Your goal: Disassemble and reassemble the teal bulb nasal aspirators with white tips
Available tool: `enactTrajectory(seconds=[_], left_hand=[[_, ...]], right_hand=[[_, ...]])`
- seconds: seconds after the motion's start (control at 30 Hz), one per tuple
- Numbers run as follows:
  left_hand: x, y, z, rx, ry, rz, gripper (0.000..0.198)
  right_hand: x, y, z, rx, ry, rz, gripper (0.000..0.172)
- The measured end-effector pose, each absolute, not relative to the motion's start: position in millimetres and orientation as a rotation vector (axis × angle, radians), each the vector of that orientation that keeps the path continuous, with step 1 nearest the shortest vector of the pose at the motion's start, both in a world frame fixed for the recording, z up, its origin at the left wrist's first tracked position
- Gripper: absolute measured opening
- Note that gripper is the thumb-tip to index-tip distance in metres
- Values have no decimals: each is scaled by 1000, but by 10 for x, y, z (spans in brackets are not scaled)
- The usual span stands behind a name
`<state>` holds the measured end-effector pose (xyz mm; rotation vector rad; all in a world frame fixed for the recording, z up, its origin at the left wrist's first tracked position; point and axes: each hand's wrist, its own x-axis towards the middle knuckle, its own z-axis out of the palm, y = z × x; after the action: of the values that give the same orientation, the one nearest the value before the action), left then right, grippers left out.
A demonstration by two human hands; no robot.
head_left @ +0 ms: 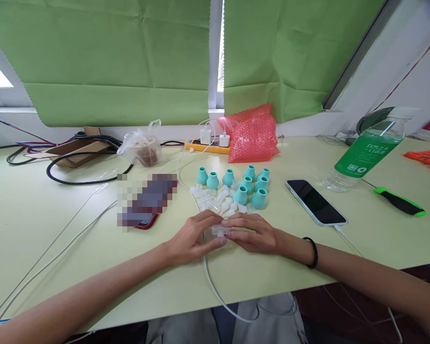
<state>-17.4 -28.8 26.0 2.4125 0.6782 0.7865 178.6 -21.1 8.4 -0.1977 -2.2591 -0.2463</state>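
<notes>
A small clear plastic tube-like piece [219, 231] is held between my two hands, low over the table's near side. My left hand [195, 237] closes on its left end with thumb and fingers. From the other side my right hand [252, 233] grips it, fingertips meeting those of the left; parts of the piece are hidden by the fingers. Just beyond the hands lies a loose pile of clear and white plastic pieces [220, 199]. Several turquoise bulb-shaped parts [259, 198] with open necks stand behind and to the right of that pile.
A white cable [209, 277] passes beneath my left hand and over the table edge. To the left is a red-edged phone [150, 222]; a charging phone [317, 202], a screwdriver [399, 200] and a bottle [369, 150] are right. Behind lie a power strip [215, 147] and pink bubble-wrap [254, 136].
</notes>
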Motion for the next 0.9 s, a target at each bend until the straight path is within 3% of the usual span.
enactTrajectory(seconds=[0.23, 0.57, 0.9], left_hand=[[-163, -286, 207, 2384, 759, 874, 18], [-136, -257, 155, 2341, 907, 988, 33], [-143, -256, 163, 2350, 852, 1052, 26]], right_hand=[[1789, -167, -4, -316, -2211, -240, 28], [1783, -115, -39, -431, -2143, -53, 28], [1775, -121, -21, -425, -2168, -24, 25]])
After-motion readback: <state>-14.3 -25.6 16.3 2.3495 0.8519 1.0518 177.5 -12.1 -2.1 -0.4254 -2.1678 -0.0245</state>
